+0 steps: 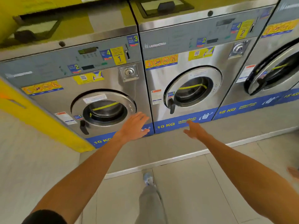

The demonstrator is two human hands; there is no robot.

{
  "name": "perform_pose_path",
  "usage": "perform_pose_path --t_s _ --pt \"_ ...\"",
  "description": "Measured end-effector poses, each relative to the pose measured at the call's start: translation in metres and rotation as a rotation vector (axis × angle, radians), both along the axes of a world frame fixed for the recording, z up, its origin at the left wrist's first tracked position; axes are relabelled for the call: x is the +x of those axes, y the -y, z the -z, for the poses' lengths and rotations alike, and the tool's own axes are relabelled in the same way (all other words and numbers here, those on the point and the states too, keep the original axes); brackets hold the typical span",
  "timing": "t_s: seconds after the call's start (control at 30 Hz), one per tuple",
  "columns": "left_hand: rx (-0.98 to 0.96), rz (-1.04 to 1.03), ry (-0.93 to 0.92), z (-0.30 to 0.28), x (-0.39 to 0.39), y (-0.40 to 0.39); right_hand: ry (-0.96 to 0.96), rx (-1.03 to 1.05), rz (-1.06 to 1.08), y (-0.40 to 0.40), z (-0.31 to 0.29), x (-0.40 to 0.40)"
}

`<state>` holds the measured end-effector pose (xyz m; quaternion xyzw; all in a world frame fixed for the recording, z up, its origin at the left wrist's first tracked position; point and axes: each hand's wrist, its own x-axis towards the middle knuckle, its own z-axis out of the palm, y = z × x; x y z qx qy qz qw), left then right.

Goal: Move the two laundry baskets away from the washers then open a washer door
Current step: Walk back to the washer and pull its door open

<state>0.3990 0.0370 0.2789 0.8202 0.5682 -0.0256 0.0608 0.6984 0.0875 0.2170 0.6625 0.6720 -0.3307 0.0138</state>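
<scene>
Two steel 10 KG washers stand side by side in front of me. The left washer's round door [103, 109] is closed, with a black handle [83, 127] at its lower left. The right washer's door [192, 89] is also closed, its black handle [172, 106] on the left rim. My left hand [133, 126] reaches forward, fingers spread, just right of the left door. My right hand [195, 130] is stretched out open below the right washer's blue strip. Neither hand holds anything. No laundry basket is in view.
A third, larger washer [271, 73] marked 15 KG stands at the far right. A yellow panel [42, 117] slants along the left. A raised tiled step [161, 162] runs before the machines. My foot [148, 178] is on the floor below it.
</scene>
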Motion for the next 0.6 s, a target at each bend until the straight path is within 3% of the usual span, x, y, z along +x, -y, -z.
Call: perform_pose_path --t_s 0.3,0.6 --pt "0.049 0.463 -0.369 0.025 -0.008 -0.257 -0.094 -0.072 0.250 -0.174 0.072 -0.063" --pt "0.391 0.729 -0.710 0.049 -0.021 -0.348 -0.216 -0.090 0.380 -0.265 0.124 -0.096"
